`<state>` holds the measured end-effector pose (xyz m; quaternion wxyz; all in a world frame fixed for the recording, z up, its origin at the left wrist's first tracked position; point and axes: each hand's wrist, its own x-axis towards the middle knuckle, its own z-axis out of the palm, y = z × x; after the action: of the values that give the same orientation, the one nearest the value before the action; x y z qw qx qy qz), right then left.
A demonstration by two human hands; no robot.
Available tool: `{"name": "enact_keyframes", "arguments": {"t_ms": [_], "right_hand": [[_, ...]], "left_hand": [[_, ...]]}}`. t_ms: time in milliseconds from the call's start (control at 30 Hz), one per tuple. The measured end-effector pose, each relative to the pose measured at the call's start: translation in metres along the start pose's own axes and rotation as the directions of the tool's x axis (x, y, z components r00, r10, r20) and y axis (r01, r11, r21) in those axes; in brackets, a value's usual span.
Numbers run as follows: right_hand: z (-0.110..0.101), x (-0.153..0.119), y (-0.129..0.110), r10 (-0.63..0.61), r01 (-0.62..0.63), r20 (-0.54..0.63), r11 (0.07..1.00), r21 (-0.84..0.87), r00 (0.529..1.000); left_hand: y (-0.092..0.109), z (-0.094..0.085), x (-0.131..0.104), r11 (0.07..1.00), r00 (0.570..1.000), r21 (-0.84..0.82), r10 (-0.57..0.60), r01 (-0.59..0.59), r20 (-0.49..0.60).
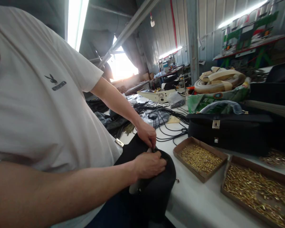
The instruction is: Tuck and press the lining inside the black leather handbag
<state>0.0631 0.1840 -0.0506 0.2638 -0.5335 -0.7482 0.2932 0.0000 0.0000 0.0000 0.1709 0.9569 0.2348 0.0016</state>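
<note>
A black bag [165, 183] with a curved end rests across my lap against the table edge. A metal clasp plate [119, 142] shows on its flap near my shirt. My left hand [147, 133] points down at the bag's top, fingertips pinched together. Just below it, my right hand [150, 164] lies over the black material with its fingers curled. The fingertips of both hands meet at one small spot, and what they pinch is hidden. A pale piece [134, 187] shows under my right wrist. Small metal hardware [177, 180] sticks out from the bag's side.
On the white table [194, 202] stand a cardboard tray [200, 159] of small gold parts and a larger tray [258, 190] of gold pieces. Behind them sits another black bag [230, 131] with a wrapped handle. Black cords [167, 126] and plastic bags lie farther back.
</note>
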Motion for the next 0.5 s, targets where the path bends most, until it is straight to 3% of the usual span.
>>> {"name": "enact_keyframes", "arguments": {"t_ms": [200, 367, 500], "right_hand": [[0.016, -0.015, 0.028, 0.010, -0.007, -0.082, 0.999, 0.042, 0.997], [0.046, -0.023, 0.032, 0.017, -0.007, -0.082, 0.993, 0.120, 0.997], [0.078, -0.018, 0.019, 0.115, -0.116, 0.010, 0.983, 0.145, 0.993]], "left_hand": [[-0.001, 0.007, 0.009, 0.995, 0.999, 0.097, 0.037, -0.035, -0.023], [-0.006, 0.017, -0.006, 0.992, 0.994, 0.118, 0.045, -0.033, -0.098], [-0.026, 0.041, -0.027, 0.897, 0.962, 0.431, 0.198, -0.100, -0.189]]}}
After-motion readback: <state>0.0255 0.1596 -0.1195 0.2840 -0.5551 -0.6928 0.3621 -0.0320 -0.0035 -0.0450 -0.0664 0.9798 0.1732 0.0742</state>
